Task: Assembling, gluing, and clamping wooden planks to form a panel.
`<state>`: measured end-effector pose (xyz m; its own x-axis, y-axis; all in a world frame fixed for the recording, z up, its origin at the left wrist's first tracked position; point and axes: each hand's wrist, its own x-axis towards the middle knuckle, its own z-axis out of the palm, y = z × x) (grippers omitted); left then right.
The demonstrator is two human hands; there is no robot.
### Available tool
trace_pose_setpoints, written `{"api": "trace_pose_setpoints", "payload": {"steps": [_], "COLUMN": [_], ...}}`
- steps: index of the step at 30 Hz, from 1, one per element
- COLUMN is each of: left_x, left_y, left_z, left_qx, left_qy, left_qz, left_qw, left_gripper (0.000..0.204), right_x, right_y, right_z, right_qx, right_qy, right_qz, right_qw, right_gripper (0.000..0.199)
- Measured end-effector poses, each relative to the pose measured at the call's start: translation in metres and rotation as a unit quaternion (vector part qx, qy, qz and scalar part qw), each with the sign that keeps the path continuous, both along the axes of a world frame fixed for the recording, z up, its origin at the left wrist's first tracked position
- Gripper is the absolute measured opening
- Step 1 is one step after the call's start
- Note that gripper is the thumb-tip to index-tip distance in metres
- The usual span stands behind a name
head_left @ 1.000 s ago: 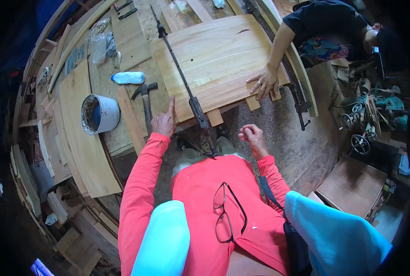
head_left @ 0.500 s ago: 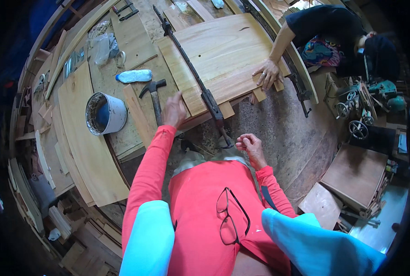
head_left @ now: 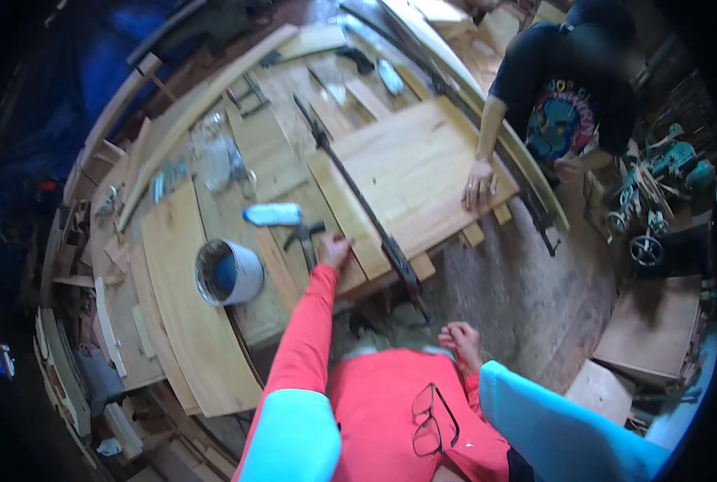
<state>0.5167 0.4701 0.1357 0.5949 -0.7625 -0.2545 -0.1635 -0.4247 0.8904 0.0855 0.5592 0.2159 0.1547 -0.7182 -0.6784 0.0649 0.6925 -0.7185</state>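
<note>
Cluttered workshop boards cover the broad wooden workbench (head_left: 274, 169), with dark blue sheeting (head_left: 93, 72) beyond its far left side. Near its front stands a white bucket (head_left: 246, 277), open at the top, its inner wall smeared brown; something blue-grey shows inside, though I cannot tell what it is. Behind the bucket sits a clear plastic bag (head_left: 219, 163) with unreadable contents, and a pale blue-white bottle (head_left: 272, 214) lies on its side by the hammer (head_left: 304, 233).

At the bench's near right lies the pale wooden panel (head_left: 431, 165), smooth and lightly grained, yellower toward its near left corner. A long dark bar clamp (head_left: 399, 260) crosses it at a slant, and short wooden strips (head_left: 473, 234) jut from under its near edge.

The left hand (head_left: 336, 251) is partly curled at the panel's left edge, just beside the hammer; I cannot tell whether it grips anything. Loosely folded, the right hand (head_left: 463, 343) hangs near the clamp's lower end; its hold, if any, is unclear. A co-worker's hand (head_left: 479, 185) rests spread on the panel's right side.

Grey floor (head_left: 519, 277) opens out from the near edge toward a brown box (head_left: 648, 325) at right.
</note>
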Motion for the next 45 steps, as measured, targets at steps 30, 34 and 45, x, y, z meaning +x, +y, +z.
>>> {"api": "trace_pose_setpoints", "payload": {"steps": [30, 34, 45], "left_x": [-0.034, -0.03, -0.041], "left_y": [-0.016, -0.016, -0.022], "left_z": [0.051, 0.049, 0.057], "left_qx": [0.009, 0.047, 0.141], "left_qy": [0.349, 0.308, 0.196], "left_qz": [0.051, 0.035, 0.066], "left_qw": [0.936, 0.95, 0.968], "left_gripper": [0.021, 0.029, 0.023], "right_x": [0.037, 0.044, 0.059], "right_y": [-0.055, -0.056, -0.06], "right_z": [0.023, 0.016, 0.019], "right_qx": [0.0, 0.007, 0.047], "right_qy": [0.026, 0.034, -0.019], "right_qz": [0.018, 0.071, 0.085], "right_qw": [0.999, 0.997, 0.995], "right_gripper": [0.024, 0.027, 0.028]}}
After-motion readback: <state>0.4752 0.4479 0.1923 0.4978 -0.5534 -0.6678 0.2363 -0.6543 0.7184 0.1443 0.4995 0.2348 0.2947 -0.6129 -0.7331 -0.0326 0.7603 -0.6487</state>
